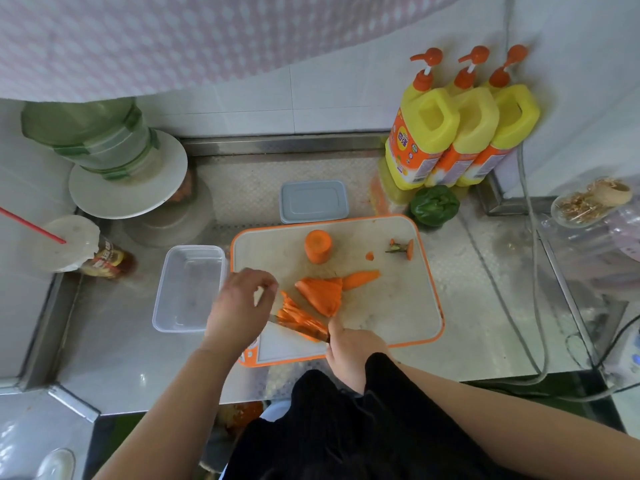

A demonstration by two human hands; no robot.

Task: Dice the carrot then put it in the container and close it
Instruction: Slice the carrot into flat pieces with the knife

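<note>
On the orange-rimmed cutting board (398, 299) lie a stack of carrot slices (322, 292), a thinner fan of slices (294, 315) and an upright carrot stump (318, 245). The carrot's cut-off top (403, 248) lies at the board's far right. My right hand (349, 351) grips a knife (304, 326) whose blade lies across the thin slices. My left hand (242, 303) hovers just left of those slices with fingers loosely curled, holding nothing. The clear container (188, 289) stands empty to the left of the board. Its grey lid (313, 201) lies behind the board.
Three yellow pump bottles (460, 133) and a green pepper (434, 205) stand at the back right. A white plate with stacked containers (128, 174) and a cup with a red straw (69, 244) sit at the left. Cables (533, 306) run along the right of the steel counter.
</note>
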